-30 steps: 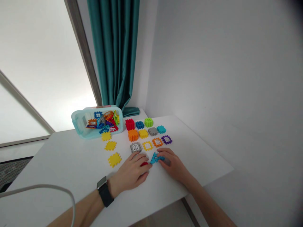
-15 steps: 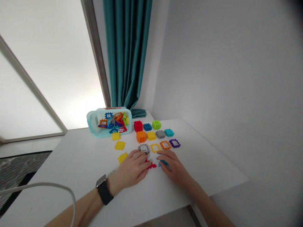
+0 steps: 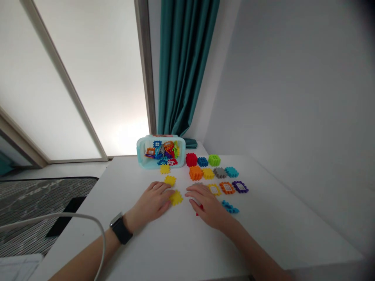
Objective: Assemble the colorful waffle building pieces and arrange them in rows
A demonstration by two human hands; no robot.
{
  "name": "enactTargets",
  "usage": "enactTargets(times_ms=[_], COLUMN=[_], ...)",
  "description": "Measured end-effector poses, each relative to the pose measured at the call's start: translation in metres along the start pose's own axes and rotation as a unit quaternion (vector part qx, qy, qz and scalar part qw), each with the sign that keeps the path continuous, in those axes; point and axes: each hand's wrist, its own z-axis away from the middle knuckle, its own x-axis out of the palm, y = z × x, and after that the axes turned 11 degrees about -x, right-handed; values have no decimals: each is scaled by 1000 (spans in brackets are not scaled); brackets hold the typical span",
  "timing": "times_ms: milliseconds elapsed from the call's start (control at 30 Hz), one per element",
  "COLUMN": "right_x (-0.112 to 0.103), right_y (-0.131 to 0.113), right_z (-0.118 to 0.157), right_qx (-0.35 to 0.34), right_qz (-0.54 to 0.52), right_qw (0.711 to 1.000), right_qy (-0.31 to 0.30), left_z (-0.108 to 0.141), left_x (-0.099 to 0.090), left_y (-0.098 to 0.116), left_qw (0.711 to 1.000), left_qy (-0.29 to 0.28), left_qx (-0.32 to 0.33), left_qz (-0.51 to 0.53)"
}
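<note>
Biggest risk I see is the right hand [image 3: 202, 203] dragging the red piece [image 3: 199, 212] or bumping the gray window tile [image 3: 198, 183], since it sits low and partly covers both (can't tell if it's actually touching either). That hand lies palm down from the near right, fingers stretched left, thumb loosely apart, with the blue piece [image 3: 230, 207] on the table [image 3: 175, 249] just to its right. The left hand [image 3: 155, 200] angles from the near left, fingers slightly bent against the nearest yellow tile [image 3: 176, 198], which could skid if knocked; can't tell whether it's pinching.
</note>
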Motion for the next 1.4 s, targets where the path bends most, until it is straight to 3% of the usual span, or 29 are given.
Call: enactTargets(times_ms=[267, 400, 600, 933, 1233, 1400], right_x=[14, 24, 36, 45, 49, 55], right_y=[-8, -5, 5, 9, 3, -4], right_z=[-26, -33, -47, -65, -55, -48], right_qx=[-8, -2, -13, -21, -5, 14], right_qz=[0, 26, 28, 21, 14, 34], right_qw=[988, 984, 980, 981, 988, 990], right_qy=[-154, -175, -198, -194, -154, -135], left_z=[19, 17, 13, 13, 20, 20], left_x=[8, 15, 18, 17, 9, 13], left_y=[-43, -51, -49, -48, -53, -52], left_qw=[997, 995, 998, 997, 996, 986], left_qy=[12, 18, -5, 1, 23, 72], left_qx=[-77, -88, -52, -57, -68, -137], left_qz=[16, 32, 43, 50, 57, 65])
